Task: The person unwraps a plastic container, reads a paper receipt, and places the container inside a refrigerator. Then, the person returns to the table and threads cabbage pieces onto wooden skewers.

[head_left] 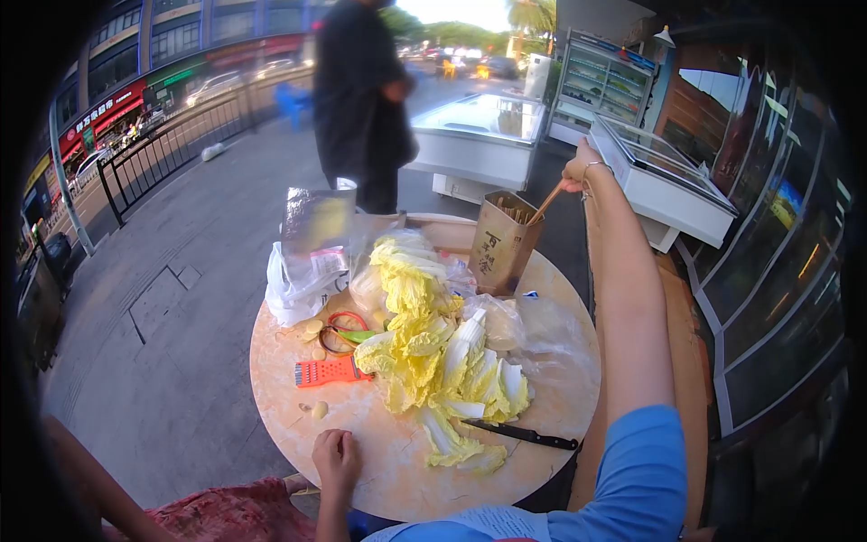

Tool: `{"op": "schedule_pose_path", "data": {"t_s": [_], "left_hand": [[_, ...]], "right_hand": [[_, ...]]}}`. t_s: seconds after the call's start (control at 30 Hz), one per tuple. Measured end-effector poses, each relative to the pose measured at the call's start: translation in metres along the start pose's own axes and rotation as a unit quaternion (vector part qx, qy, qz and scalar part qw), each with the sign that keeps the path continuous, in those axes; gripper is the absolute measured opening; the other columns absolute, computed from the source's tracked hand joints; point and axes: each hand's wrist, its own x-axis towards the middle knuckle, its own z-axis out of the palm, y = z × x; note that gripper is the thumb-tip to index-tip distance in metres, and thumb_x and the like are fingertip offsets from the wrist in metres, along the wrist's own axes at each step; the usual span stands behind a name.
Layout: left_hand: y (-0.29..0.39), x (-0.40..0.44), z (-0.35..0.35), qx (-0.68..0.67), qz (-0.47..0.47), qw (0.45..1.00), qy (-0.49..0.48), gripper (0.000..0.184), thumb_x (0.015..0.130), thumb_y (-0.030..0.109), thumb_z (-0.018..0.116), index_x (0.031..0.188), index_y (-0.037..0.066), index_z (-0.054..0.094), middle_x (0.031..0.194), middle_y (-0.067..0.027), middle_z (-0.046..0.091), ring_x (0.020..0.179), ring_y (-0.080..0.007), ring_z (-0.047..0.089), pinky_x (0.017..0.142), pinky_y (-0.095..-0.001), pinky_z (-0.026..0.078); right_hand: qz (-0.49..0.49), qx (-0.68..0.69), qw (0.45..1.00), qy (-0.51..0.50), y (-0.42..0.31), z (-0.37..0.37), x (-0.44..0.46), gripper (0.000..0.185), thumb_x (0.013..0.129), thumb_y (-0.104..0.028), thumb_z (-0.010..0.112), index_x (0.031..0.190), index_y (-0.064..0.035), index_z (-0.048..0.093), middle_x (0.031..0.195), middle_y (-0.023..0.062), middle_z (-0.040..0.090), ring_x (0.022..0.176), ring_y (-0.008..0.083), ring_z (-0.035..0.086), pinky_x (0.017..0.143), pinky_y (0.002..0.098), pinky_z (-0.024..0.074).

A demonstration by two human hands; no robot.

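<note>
My right hand (585,169), with a bracelet at the wrist, is stretched far forward and pinches wooden chopsticks (548,200), whose lower ends reach into a tall brown box (506,242) of more sticks. My left hand (337,459) rests at the near edge of the round table (388,479), fingers curled with nothing seen in them. Between the hands lies a heap of yellow-white cabbage leaves (424,343). A black-handled knife (533,437) lies beside the leaves, its blade partly under them. To their left are an orange grater (331,370) and red and dark rings (343,327).
White plastic bags (298,285) and clear plastic (551,339) lie on the table. A person in dark clothes (357,99) stands beyond it. Another person's arm (95,483) is at lower left. Glass-topped freezers (479,122) stand ahead, and glass panels line the right.
</note>
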Motion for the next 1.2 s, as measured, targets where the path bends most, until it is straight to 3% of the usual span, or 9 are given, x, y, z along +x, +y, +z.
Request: {"op": "schedule_pose_path", "data": {"t_s": [0.17, 0.3, 0.63, 0.77, 0.93, 1.0, 1.07, 1.13, 1.2], "left_hand": [[-0.003, -0.003, 0.002, -0.005, -0.005, 1.0, -0.013, 0.012, 0.085, 0.007, 0.054, 0.08, -0.002, 0.059, 0.076, -0.0124, 0.058, 0.067, -0.0224, 0.054, 0.061, -0.0316, 0.043], [0.0, -0.002, 0.002, -0.119, -0.101, 0.988, 0.006, 0.016, 0.09, 0.011, 0.05, 0.083, 0.0, 0.06, 0.076, -0.0058, 0.058, 0.068, -0.0105, 0.05, 0.059, -0.023, 0.039], [0.137, 0.001, 0.065, -0.572, -0.125, 0.762, -0.278, 0.047, 0.088, 0.038, 0.055, 0.115, 0.0, 0.054, 0.109, -0.0125, 0.06, 0.1, -0.0214, 0.057, 0.085, -0.0369, 0.047], [0.186, -0.004, 0.073, -0.717, -0.259, 0.611, -0.213, 0.051, 0.091, 0.047, 0.047, 0.114, 0.002, 0.055, 0.112, -0.0144, 0.06, 0.105, -0.0253, 0.057, 0.093, -0.0412, 0.043], [0.135, -0.008, 0.089, -0.615, -0.254, 0.677, -0.316, 0.049, 0.096, 0.043, 0.031, 0.103, 0.003, 0.059, 0.103, -0.0159, 0.063, 0.1, -0.0246, 0.059, 0.088, -0.0381, 0.046], [0.137, -0.01, 0.083, -0.62, -0.338, 0.596, -0.382, 0.049, 0.096, 0.043, 0.032, 0.1, 0.003, 0.06, 0.106, -0.0172, 0.062, 0.102, -0.026, 0.059, 0.09, -0.0397, 0.045], [0.149, -0.021, 0.082, -0.588, -0.433, 0.609, -0.31, 0.054, 0.096, 0.047, 0.028, 0.086, 0.005, 0.06, 0.078, -0.0109, 0.065, 0.07, -0.0218, 0.063, 0.068, -0.0329, 0.05], [0.13, -0.039, 0.085, -0.778, -0.354, 0.381, -0.353, 0.063, 0.094, 0.056, 0.022, 0.073, 0.007, 0.057, 0.046, -0.0006, 0.046, 0.038, -0.014, 0.042, 0.042, -0.0253, 0.035], [0.144, -0.04, 0.083, -0.746, -0.368, 0.441, -0.336, 0.071, 0.089, 0.065, 0.016, 0.065, 0.009, 0.051, 0.037, 0.006, 0.021, 0.032, -0.0084, 0.016, 0.036, -0.0239, 0.016]], "right_hand": [[-0.035, 0.003, 0.999, 0.007, 0.01, -0.013, -0.02, 0.091, 0.078, 0.004, 0.058, 0.143, -0.0091, -0.004, 0.087, 0.0184, 0.064, 0.06, 0.0193, 0.066, 0.045, 0.0268, 0.0534], [-0.151, 0.069, 0.985, 0.037, 0.027, -0.047, -0.046, 0.024, 0.076, -0.002, 0.062, 0.1, 0.0012, 0.064, 0.076, 0.0121, 0.067, 0.059, 0.0151, 0.067, 0.05, 0.0235, 0.054], [-0.207, 0.476, 0.847, 0.115, 0.152, -0.011, -0.315, 0.015, 0.087, -0.004, 0.058, 0.1, 0.0025, 0.06, 0.083, 0.0119, 0.065, 0.068, 0.0146, 0.065, 0.062, 0.0243, 0.0554], [-0.008, 0.506, 0.859, -0.076, 0.195, 0.081, -0.407, 0.012, 0.086, -0.003, 0.058, 0.096, 0.003, 0.06, 0.081, 0.0118, 0.065, 0.067, 0.0161, 0.065, 0.061, 0.0275, 0.0563], [0.138, 0.496, 0.769, -0.379, 0.239, 0.124, -0.453, 0.023, 0.088, -0.004, 0.055, 0.109, 0.0045, 0.054, 0.084, 0.0085, 0.063, 0.069, 0.0139, 0.063, 0.061, 0.0253, 0.0536], [0.155, 0.501, 0.744, -0.415, 0.244, 0.123, -0.461, 0.024, 0.09, -0.006, 0.054, 0.112, 0.0044, 0.053, 0.085, 0.0075, 0.061, 0.067, 0.0124, 0.061, 0.06, 0.0245, 0.0517], [0.17, 0.505, 0.721, -0.444, 0.248, 0.123, -0.468, 0.026, 0.091, -0.008, 0.053, 0.114, 0.0043, 0.052, 0.085, 0.0065, 0.06, 0.066, 0.0109, 0.058, 0.059, 0.0237, 0.0498], [0.187, 0.484, 0.705, -0.484, 0.256, 0.129, -0.476, 0.026, 0.093, -0.011, 0.05, 0.113, 0.0042, 0.052, 0.083, 0.0049, 0.058, 0.064, 0.0086, 0.054, 0.059, 0.0231, 0.0471], [0.152, 0.475, 0.695, -0.518, 0.258, 0.131, -0.477, 0.03, 0.094, -0.016, 0.05, 0.117, 0.0032, 0.05, 0.088, 0.004, 0.056, 0.071, 0.0079, 0.055, 0.065, 0.0223, 0.0457]]}}
